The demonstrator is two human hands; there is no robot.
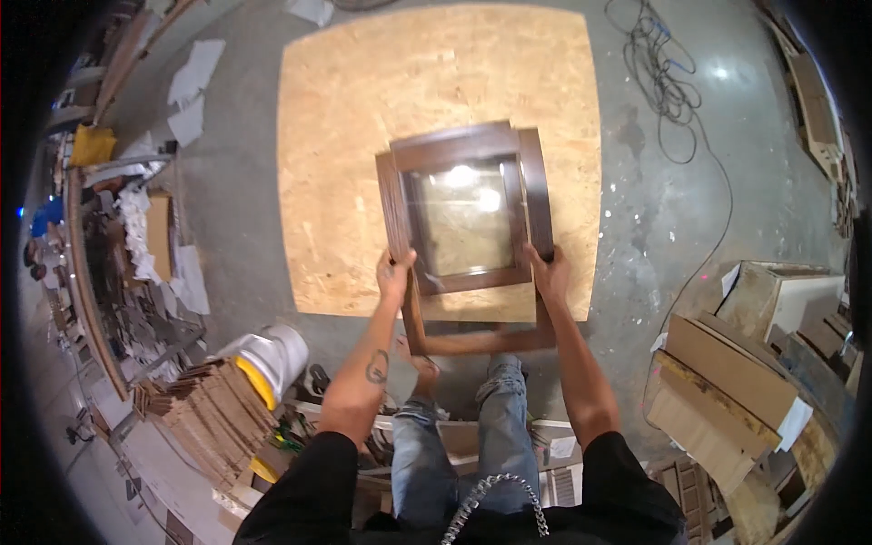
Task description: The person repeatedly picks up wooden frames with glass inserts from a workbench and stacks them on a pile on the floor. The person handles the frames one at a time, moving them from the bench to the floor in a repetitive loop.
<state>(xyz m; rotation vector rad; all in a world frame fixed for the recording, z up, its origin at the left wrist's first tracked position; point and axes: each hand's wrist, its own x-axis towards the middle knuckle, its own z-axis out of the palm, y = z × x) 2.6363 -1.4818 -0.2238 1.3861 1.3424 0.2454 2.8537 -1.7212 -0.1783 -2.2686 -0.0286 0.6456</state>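
You hold a stack of dark brown wooden cabinet-door frames, the top one with a glossy glass panel (465, 218), out in front of you above the square sheet of pale chipboard (345, 136) lying on the grey concrete floor (654, 209). Left hand (394, 272) clamps the stack's left rail, right hand (549, 272) its right rail, fingers curled under. Gripping opposite sides keeps the stack level and the frames from sliding apart.
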